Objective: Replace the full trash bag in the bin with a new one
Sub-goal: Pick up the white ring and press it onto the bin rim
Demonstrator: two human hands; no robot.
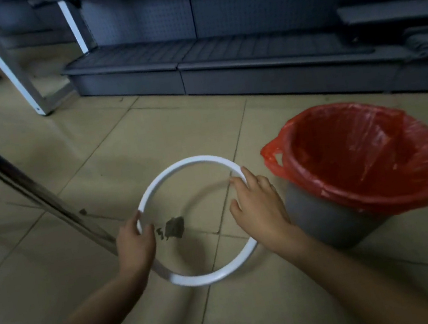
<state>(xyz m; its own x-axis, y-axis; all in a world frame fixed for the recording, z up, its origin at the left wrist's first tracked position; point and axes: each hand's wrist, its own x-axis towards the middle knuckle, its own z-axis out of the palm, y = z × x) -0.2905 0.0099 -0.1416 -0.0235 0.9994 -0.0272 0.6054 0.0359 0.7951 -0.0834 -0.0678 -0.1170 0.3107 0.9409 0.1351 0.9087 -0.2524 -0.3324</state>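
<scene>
On a tiled floor (pixel 95 157), the left hand (pixel 135 240) and right hand (pixel 258 208) are gripping a white ring (pixel 188 163) just left of the red-bagged bin (pixel 327 222), the right hand nearer it.

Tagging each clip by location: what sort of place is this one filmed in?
Probably a shop or stockroom, seemingly out of use: bare grey retail shelving with a pegboard back panel lines the wall, above a tiled floor where a red-lined trash bin stands.

Two bare forearms and hands (pixel 136 242), no sleeves, rings.
</scene>
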